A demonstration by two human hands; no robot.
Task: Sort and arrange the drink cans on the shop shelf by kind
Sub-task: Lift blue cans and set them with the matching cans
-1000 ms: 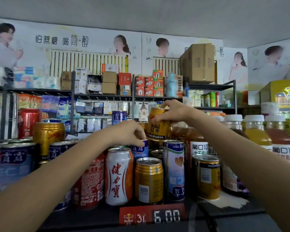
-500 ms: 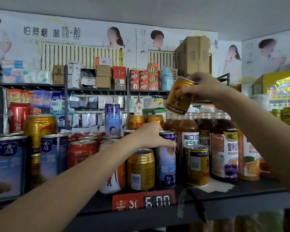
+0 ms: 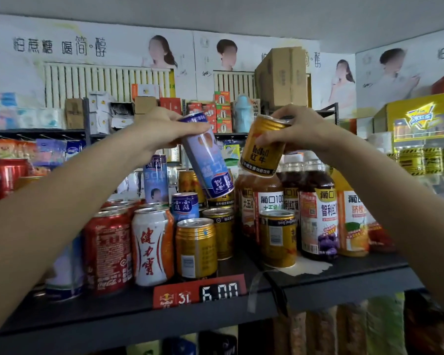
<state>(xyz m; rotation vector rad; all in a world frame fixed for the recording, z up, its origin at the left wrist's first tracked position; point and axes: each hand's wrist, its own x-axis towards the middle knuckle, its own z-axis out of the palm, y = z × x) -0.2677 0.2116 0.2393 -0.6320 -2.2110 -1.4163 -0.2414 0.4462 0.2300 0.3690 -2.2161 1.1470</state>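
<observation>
Head view: above the price tag (image 3: pixel 200 290), my left hand (image 3: pixel 162 131) grips a tilted blue can (image 3: pixel 208 162); my right hand (image 3: pixel 300 131) grips a gold Red Bull can (image 3: pixel 263 149).

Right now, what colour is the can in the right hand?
Gold with red lettering: the short gold can, seen in the head view.

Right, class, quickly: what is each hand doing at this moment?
Left hand: holds a tall blue can, tilted, above the shelf.
Right hand: holds a gold can by its top, tilted.
</observation>
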